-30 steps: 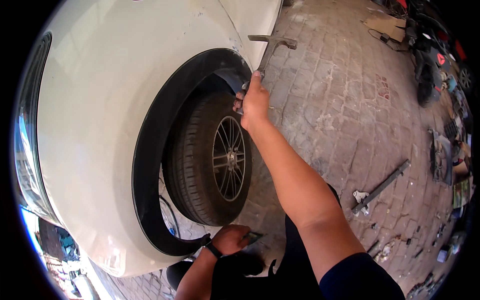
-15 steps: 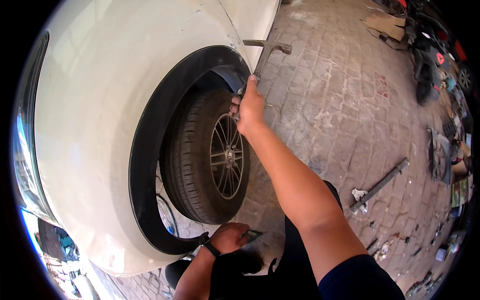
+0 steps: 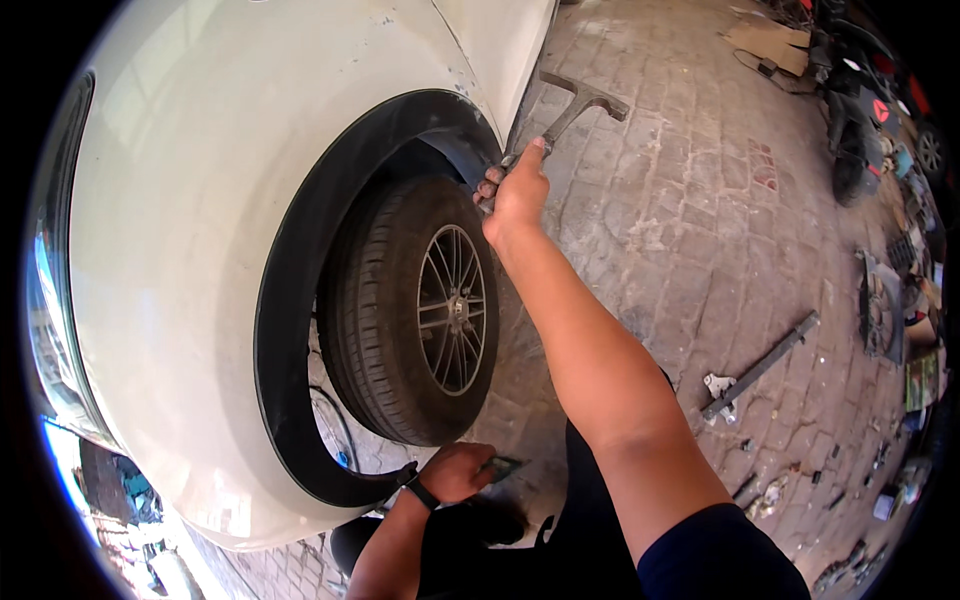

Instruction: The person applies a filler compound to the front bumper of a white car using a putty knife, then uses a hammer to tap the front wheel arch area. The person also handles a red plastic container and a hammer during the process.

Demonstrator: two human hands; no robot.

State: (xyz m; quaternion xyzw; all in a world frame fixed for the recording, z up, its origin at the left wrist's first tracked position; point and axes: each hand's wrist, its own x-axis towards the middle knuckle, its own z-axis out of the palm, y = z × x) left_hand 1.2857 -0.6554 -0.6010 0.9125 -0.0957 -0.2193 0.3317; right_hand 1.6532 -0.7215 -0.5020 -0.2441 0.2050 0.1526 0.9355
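Note:
My right hand (image 3: 516, 190) is closed round the handle of a metal hammer (image 3: 590, 100), its head out past the seam near the upper right of the wheel arch of a white car body (image 3: 180, 250). The arch has a wide black trim (image 3: 287, 310); inside it sits a tyre (image 3: 365, 320) with a multi-spoke rim (image 3: 450, 308). My left hand (image 3: 457, 470), wearing a dark watch, is low beside the tyre and the trim's bottom end, fingers wrapped round a small flat dark-green object (image 3: 503, 466).
Brick paving (image 3: 640, 200) runs to the right, with a long metal bar (image 3: 760, 365) and a pale bracket (image 3: 722, 395) lying on it. Cardboard (image 3: 765, 45), a dark metal part (image 3: 880, 305) and assorted car parts line the far right. A cable (image 3: 338, 425) lies behind the tyre.
The hammer dipped slightly, then swung right and tilted, its head now farther from the car panel. My right hand moved with it. My left hand has barely moved.

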